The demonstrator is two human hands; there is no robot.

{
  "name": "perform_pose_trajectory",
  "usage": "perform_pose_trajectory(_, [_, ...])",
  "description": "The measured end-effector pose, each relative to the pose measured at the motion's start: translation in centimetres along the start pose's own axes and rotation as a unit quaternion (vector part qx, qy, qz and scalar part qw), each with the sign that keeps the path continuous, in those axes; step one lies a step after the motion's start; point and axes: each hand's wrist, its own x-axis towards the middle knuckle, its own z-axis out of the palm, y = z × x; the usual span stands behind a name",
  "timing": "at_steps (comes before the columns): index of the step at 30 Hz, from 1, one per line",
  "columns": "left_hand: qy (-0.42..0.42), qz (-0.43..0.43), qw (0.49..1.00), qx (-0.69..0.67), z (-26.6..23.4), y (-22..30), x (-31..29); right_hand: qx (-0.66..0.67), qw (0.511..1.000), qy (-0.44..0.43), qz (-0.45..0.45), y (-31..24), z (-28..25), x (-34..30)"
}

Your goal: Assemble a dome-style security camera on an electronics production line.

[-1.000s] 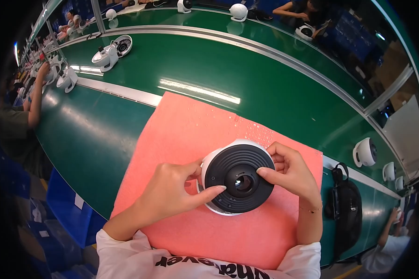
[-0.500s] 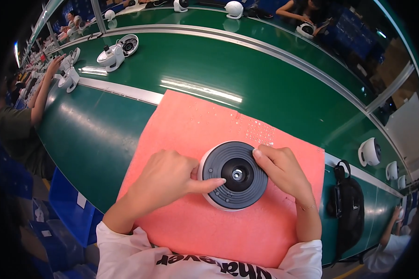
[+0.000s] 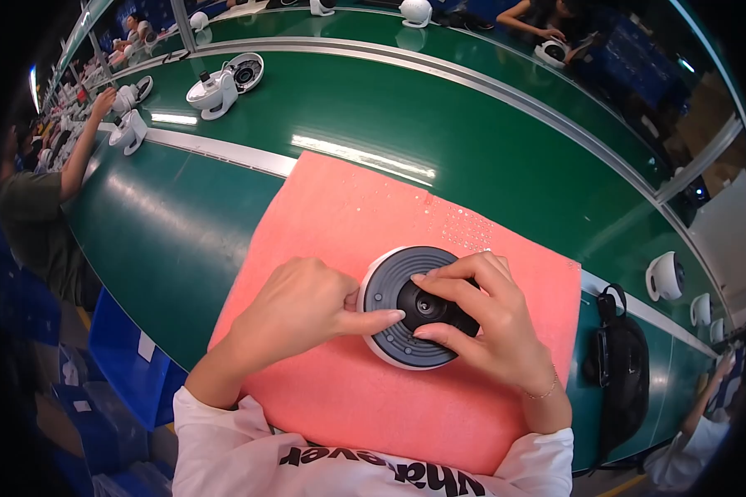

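In front of me a round white device (image 3: 377,344) lies with its ribbed dark grey disc face (image 3: 389,276) turned up. At the disc's middle is a black hub (image 3: 429,305) with a small hole. My left hand (image 3: 302,306) is closed on the device's left edge, its thumb stretched over the disc to the hub; its other fingers are curled and partly hidden. From the right, my right hand (image 3: 493,319) curves over the disc, thumb and fingertips around the hub. Under the device lies a pink cloth (image 3: 323,398) dotted with small shiny bits.
Beyond the cloth runs a green conveyor (image 3: 472,157) carrying an opened white device (image 3: 215,93); more white devices, including one white device (image 3: 665,276), stand right. A black bag (image 3: 626,373) lies right. A co-worker's arm (image 3: 83,149) and a blue bin (image 3: 128,356) are left.
My right hand has moved from the disc's right rim inward to the hub, its fingers now spread around it. My left hand stays at the left edge, thumb on the disc.
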Motion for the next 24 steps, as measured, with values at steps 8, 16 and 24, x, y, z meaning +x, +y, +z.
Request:
perform_pose_trajectory(8, [0.026, 0.012, 0.995, 0.097, -0.3, -0.8, -0.3, 0.030, 0.998, -0.050, -0.031, 0.7, 0.2, 1.2])
perform_pose_trajectory(16, [-0.116, -0.075, 0.893, -0.428, 3.7, -3.9, -0.8, 0.305, 0.929, -0.065, 0.200, 2.2, 2.5, 1.8])
perform_pose_trajectory(24, [0.084, 0.091, 0.931, -0.343, 0.9, -1.3, -2.4, 0.184, 0.974, 0.029, 0.129, -1.2, 1.6, 2.6])
